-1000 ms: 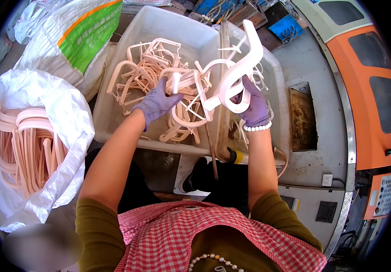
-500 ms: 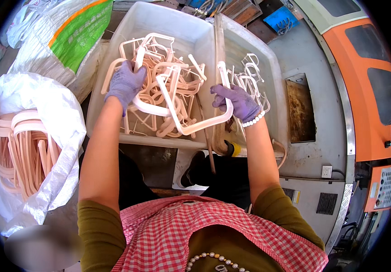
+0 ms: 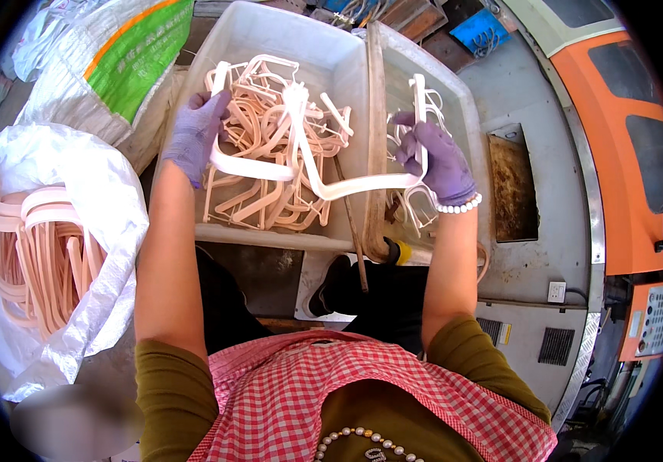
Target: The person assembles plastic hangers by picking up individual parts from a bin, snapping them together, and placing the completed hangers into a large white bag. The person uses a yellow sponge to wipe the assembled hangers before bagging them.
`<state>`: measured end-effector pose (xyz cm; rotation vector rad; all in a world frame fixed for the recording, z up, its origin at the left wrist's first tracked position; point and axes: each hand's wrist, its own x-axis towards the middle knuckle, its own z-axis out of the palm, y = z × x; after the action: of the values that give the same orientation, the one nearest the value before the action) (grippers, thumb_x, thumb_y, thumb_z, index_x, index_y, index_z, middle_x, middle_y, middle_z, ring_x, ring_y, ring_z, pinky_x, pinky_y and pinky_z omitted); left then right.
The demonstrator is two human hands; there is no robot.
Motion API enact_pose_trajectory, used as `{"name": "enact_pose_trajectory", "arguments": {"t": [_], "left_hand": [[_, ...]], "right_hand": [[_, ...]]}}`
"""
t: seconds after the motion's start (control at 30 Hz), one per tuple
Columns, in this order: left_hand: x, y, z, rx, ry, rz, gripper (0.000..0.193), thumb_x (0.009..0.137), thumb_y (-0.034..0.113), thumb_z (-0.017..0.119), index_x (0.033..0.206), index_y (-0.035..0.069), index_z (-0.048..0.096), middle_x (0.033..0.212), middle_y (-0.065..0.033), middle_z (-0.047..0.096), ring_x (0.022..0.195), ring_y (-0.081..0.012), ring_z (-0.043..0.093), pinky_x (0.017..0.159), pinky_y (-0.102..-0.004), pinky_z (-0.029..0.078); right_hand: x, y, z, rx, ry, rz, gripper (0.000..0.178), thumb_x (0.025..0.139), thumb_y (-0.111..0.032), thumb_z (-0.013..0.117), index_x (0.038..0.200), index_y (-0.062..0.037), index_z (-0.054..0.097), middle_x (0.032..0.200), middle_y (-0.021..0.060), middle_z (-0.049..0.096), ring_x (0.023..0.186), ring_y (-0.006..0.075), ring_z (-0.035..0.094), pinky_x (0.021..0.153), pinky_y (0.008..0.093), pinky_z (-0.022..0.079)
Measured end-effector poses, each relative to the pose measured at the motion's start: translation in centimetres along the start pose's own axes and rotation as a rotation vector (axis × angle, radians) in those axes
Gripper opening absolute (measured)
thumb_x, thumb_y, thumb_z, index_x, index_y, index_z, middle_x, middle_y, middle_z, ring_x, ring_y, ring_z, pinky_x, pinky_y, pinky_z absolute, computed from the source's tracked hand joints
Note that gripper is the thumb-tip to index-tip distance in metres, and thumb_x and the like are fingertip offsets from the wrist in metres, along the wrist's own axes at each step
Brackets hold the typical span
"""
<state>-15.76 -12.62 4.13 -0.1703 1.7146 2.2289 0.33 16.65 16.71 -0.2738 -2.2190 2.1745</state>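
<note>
Purple gloves cover both of my hands. My left hand [image 3: 199, 135], fingers closed, grips one upright arm of a pale pink U-shaped plastic piece [image 3: 250, 167]. To the right, my right hand [image 3: 437, 158] is closed around the arm of a second U-shaped plastic piece [image 3: 370, 185]. The inner ends of the two pieces meet or overlap between my hands; I cannot tell whether they are joined. Beneath them lies a tangled heap of similar pink plastic pieces [image 3: 270, 208] in a whitish tub [image 3: 347, 58].
A second whitish tub [image 3: 462, 92] at right holds thin pale plastic scraps [image 3: 424, 212]. An open white bag [image 3: 108, 177] at left contains stacked pink U-shaped pieces [image 3: 46, 254]. A stick [image 3: 353, 223] leans across the tub rim. An orange and grey machine [image 3: 627, 138] stands at far right.
My hands have moved farther apart, the right one rightward and slightly up, the left one slightly left. The inner ends of the two plastic pieces have come together at the top.
</note>
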Motion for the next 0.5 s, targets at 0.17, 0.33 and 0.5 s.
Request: {"name": "enact_pose_trajectory", "arguments": {"t": [0.17, 0.33, 0.5], "left_hand": [[-0.5, 0.7, 0.2, 0.043, -0.053, 0.079, 0.033, 0.084, 0.03, 0.069, 0.098, 0.003, 0.056, 0.074, -0.0009, 0.055, 0.055, -0.0077, 0.049, 0.048, -0.0222, 0.042], [-2.3, 0.7, 2.4, 0.175, -0.132, 0.118, 0.036, 0.085, 0.029, 0.068, 0.105, 0.001, 0.057, 0.072, 0.0013, 0.053, 0.052, -0.0056, 0.048, 0.047, -0.0211, 0.043], [-1.5, 1.1, 0.8, 0.009, -0.11, 0.078, 0.034, 0.085, 0.03, 0.068, 0.102, 0.004, 0.056, 0.072, 0.0024, 0.052, 0.056, -0.0051, 0.05, 0.05, -0.0213, 0.045]], "right_hand": [[0.0, 0.3, 0.4, -0.941, -0.207, 0.386, 0.037, 0.086, -0.03, 0.06, 0.113, -0.0045, 0.062, 0.081, 0.0084, 0.067, 0.069, 0.0154, 0.063, 0.06, 0.0284, 0.048], [4.3, 4.0, -0.7, -1.393, 0.146, 0.308, 0.039, 0.085, -0.036, 0.057, 0.113, -0.0082, 0.062, 0.099, 0.0186, 0.066, 0.099, 0.0367, 0.061, 0.088, 0.0432, 0.046], [3.8, 3.0, -3.8, -0.45, 0.397, 0.025, 0.024, 0.083, -0.026, 0.07, 0.096, -0.0056, 0.067, 0.074, 0.0003, 0.064, 0.06, 0.0083, 0.056, 0.056, 0.0228, 0.044]]}}
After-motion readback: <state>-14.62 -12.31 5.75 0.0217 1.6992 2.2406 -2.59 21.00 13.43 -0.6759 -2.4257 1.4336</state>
